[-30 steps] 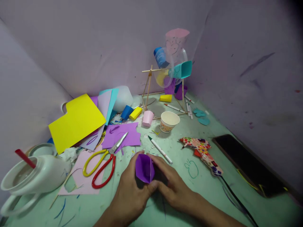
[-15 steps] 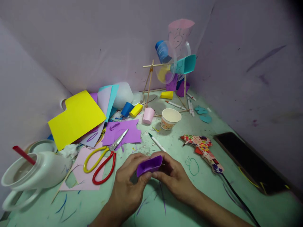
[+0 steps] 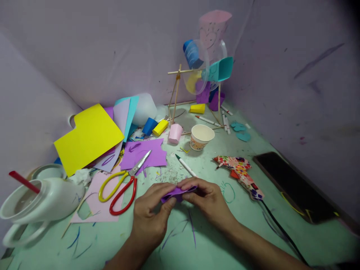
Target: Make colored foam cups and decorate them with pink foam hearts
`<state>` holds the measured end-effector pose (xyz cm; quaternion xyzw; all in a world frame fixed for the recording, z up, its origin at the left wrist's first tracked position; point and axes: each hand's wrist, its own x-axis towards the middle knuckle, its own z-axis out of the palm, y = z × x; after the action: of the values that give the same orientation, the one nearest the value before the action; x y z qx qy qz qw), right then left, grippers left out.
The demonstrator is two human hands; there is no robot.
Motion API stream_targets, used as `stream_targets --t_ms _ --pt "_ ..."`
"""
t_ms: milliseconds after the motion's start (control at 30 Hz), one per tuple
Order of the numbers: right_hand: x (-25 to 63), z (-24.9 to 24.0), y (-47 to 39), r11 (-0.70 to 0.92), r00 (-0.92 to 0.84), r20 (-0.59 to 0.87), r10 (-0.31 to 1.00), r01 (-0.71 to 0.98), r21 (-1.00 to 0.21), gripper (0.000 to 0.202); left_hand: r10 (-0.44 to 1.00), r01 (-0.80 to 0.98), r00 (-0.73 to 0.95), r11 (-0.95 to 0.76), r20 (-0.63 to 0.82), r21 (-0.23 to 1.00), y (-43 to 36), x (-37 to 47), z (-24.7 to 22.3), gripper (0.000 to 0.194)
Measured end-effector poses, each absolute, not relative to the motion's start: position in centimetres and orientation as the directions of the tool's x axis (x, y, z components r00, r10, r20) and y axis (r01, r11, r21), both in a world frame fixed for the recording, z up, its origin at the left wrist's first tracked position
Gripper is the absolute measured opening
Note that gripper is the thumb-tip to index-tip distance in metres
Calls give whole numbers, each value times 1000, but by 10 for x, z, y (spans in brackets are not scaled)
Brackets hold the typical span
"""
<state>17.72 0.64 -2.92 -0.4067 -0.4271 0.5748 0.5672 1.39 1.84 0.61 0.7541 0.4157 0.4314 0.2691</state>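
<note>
A small purple paper cup (image 3: 177, 193) is held between my two hands above the green tabletop, its rim pressed nearly flat. My left hand (image 3: 154, 210) grips its left end between thumb and fingers. At the other end, my right hand (image 3: 206, 197) pinches the rim, thumb on the near side and fingers behind. Fingers hide most of the cup's lower part. Just beyond lies a green-tipped white marker (image 3: 185, 165). Left of my hands rest scissors (image 3: 132, 172) with one yellow and one red handle, partly over purple paper (image 3: 154, 155).
A patterned glue gun (image 3: 239, 172) with a black cord and a dark phone (image 3: 292, 187) lie right. Behind stand a printed paper cup (image 3: 201, 138), a pink cup (image 3: 175, 134) and a stick-framed wheel (image 3: 206, 71) with coloured cups. A white pitcher (image 3: 53, 198) and yellow paper (image 3: 90, 138) are left.
The purple cup's opening has been squeezed from a wide gap to a narrow slit. My right thumb has shifted onto its near rim. The view has tilted slightly.
</note>
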Motion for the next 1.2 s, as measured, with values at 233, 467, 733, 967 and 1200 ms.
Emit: stream_targets --t_ms 233,467,733,967,1200 --pt "177 -29 7 36 -28 48 998 -326 -945 21 865 356 278 -496 417 792 21 12 2 16" --pt "181 -28 9 49 -44 62 997 -259 -965 24 854 343 303 -512 423 788 21 12 2 18" --pt "183 -28 7 134 -37 144 989 -193 -972 28 818 305 328 -566 473 766 24 7 3 23" --pt "181 -29 6 309 -5 316 949 -196 -931 22 773 282 343 -627 534 727 25 7 4 25" --pt "184 -24 6 434 6 436 900 -113 -894 19 724 244 355 -683 592 689 26 4 7 28"
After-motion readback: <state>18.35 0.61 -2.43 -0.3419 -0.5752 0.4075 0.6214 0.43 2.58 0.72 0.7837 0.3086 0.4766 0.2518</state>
